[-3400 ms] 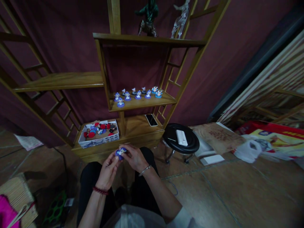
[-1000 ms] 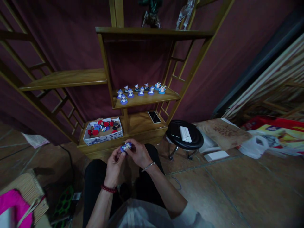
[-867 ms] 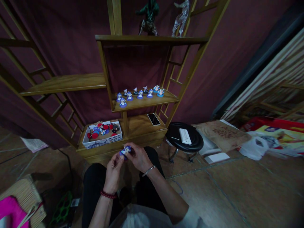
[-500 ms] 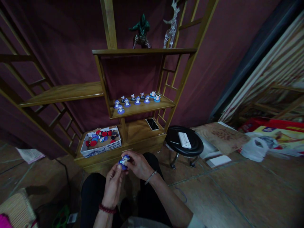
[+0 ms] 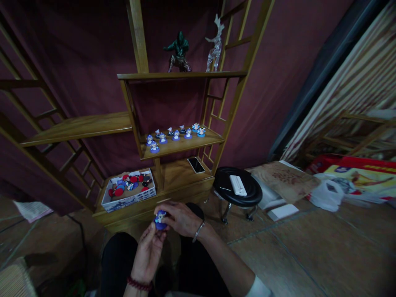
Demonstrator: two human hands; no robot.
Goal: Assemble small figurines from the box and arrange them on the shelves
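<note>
A small purple-and-white figurine on a purple base is held between both hands, above my lap. My left hand pinches its base from below with thumb and fingertips. From the right, my right hand grips the figurine's side and top, its fingers partly hiding it. Beyond the hands, several little figurines stand in loose rows on a wooden shelf, most with purple bases and a couple with blue ones. An open white box holds a jumble of red, black and blue figurines to the left.
A phone lies on the lower ledge. The black round stool at right carries a white device. Higher up stand a dark green statue and a clear deer figure. A plastic bag sits on the floor.
The view has tilted and shifted slightly, so the shelf appears lower. The figurine has turned a little in my hands, and my left-hand fingers have loosened and spread beneath it.
</note>
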